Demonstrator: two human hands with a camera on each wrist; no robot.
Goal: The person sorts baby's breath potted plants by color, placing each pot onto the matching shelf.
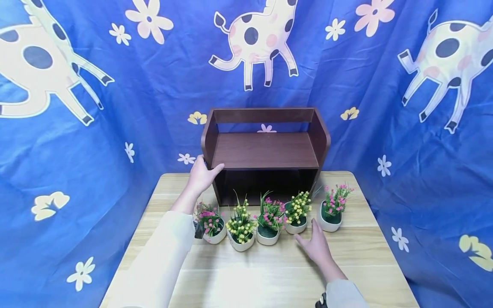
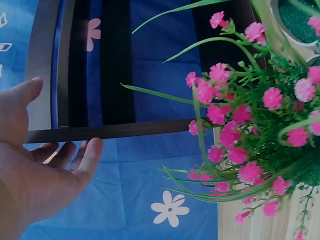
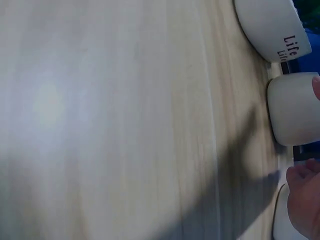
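My left hand (image 1: 202, 174) grips the left side panel of a dark brown two-tier wooden shelf (image 1: 265, 149). In the left wrist view, its thumb is inside the panel and its fingers (image 2: 90, 155) are against the outer side. Just below this hand stands a pot of pink flowers (image 1: 209, 224). My right hand (image 1: 317, 246) is over the table, thumb and fingers spread, close to a pot of yellow flowers (image 1: 296, 214). To its right is another pink-flowered pot (image 1: 331, 214). In the right wrist view, the hand (image 3: 305, 200) shows only partly, beside white pots (image 3: 295, 110).
Between the outer pots stand another yellow-flowered pot (image 1: 240, 233) and a pink-flowered pot (image 1: 267, 226), in a row before the shelf's lower opening. The light wooden table (image 1: 269, 278) has blue patterned curtains (image 1: 169, 107) behind and at both sides.
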